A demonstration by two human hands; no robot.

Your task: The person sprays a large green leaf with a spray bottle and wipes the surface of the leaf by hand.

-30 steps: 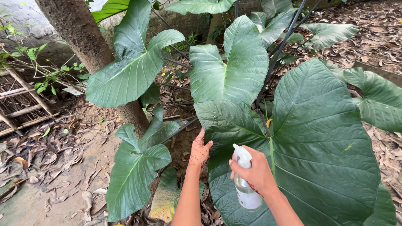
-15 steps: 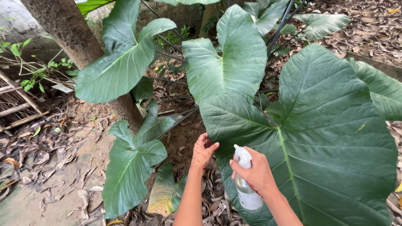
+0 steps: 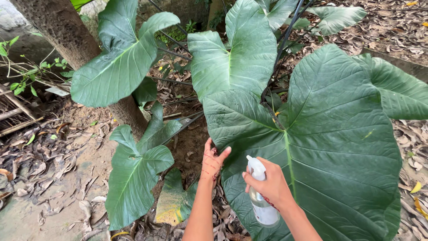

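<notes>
left hand [image 3: 213,159] is now gripping big leaf [image 3: 330,147] edge, thumb on top | right hand [image 3: 269,184] is still clasping spray bottle [image 3: 261,201]

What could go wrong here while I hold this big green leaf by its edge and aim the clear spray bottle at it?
The left hand pinches only the edge of the big green heart-shaped leaf, so it could tear or slip free. The white nozzle of the clear plastic spray bottle in the right hand sits very near the leaf, so spray may pool and run off.

Upright white spray bottle [image 3: 261,196], huge green leaf [image 3: 330,147]
</notes>
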